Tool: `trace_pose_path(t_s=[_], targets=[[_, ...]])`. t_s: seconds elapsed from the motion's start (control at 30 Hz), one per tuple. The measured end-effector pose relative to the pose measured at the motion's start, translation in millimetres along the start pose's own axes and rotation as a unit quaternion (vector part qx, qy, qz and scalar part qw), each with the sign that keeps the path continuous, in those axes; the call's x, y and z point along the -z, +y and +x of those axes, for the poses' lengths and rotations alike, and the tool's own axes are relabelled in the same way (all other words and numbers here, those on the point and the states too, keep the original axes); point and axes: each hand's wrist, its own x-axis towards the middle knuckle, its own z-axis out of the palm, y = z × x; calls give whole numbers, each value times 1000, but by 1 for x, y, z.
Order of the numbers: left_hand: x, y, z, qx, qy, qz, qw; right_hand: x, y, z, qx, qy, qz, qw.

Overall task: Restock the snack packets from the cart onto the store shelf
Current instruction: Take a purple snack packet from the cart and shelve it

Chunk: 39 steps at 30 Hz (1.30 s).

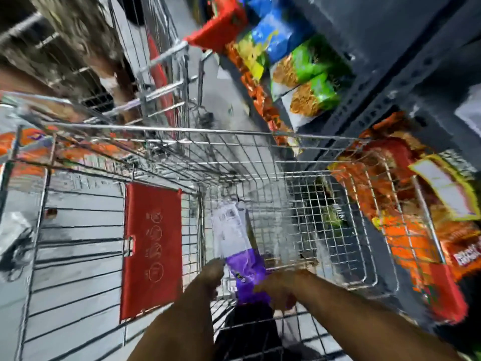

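I look down into a wire shopping cart point(234, 152). Both my hands are low in its basket on a purple and white snack packet point(239, 246). My left hand point(213, 272) touches the packet's left edge. My right hand point(278, 287) is closed around its purple lower end. The packet's white back with a barcode points away from me. The store shelf point(385, 82) rises at the right, holding green point(309, 71), blue point(276, 29) and orange point(406, 209) snack packets. The picture is blurred by motion.
A red fold-down seat flap point(152, 248) sits in the cart's left part. A second cart point(161, 82) stands beyond, with a red basket point(221, 24) above it. More orange packets point(28, 147) lie at the left. Grey floor shows through the wires.
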Motion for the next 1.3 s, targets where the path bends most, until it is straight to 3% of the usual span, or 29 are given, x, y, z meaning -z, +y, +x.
trace_pose_path(t_s=[0.1, 0.23, 0.3, 0.37, 0.53, 0.67, 0.8, 0.83, 0.9, 0.93, 1.0, 1.03, 1.07, 1.13, 1.2, 1.3], targets=[[0, -10, 18, 8, -55, -32, 998, 0, 2, 7, 64, 19, -33, 997], [5, -17, 22, 22, -95, -103, 990, 11, -7, -14, 12, 130, -56, 990], [7, -15, 19, 23, -124, -143, 982, 22, -10, -21, -34, 187, 16, 982], [8, -13, 13, 18, -154, -174, 972, 42, -13, -31, 9, 237, 24, 971], [13, 3, -21, -10, -181, -230, 956, 73, -20, -50, 3, 420, 153, 894], [23, 10, -63, -83, -213, -251, 941, 85, -26, -87, 52, 493, 196, 846], [37, 15, -119, -183, -356, -239, 885, 76, -34, -137, 38, 590, 295, 750], [35, 16, -136, -214, -410, -228, 857, 73, -36, -160, 53, 618, 326, 713], [23, 16, -170, -247, -545, -234, 767, 64, -38, -207, 86, 651, 386, 648], [11, 18, -183, -271, -571, -233, 739, 62, -42, -231, 104, 668, 396, 621], [-20, 24, -211, -367, -523, -160, 752, 56, -48, -280, 135, 713, 392, 566], [-36, 28, -230, -441, -458, -97, 766, 53, -55, -303, 147, 737, 390, 532], [-58, 34, -248, -517, -398, -37, 757, 50, -59, -328, 153, 767, 380, 493], [-104, 45, -285, -613, -318, 20, 723, 48, -59, -367, 143, 831, 343, 415], [-151, 51, -322, -661, -320, 45, 678, 43, -51, -404, 126, 877, 317, 338], [-220, 62, -354, -696, -347, 76, 624, 38, -23, -447, 76, 917, 287, 267]])
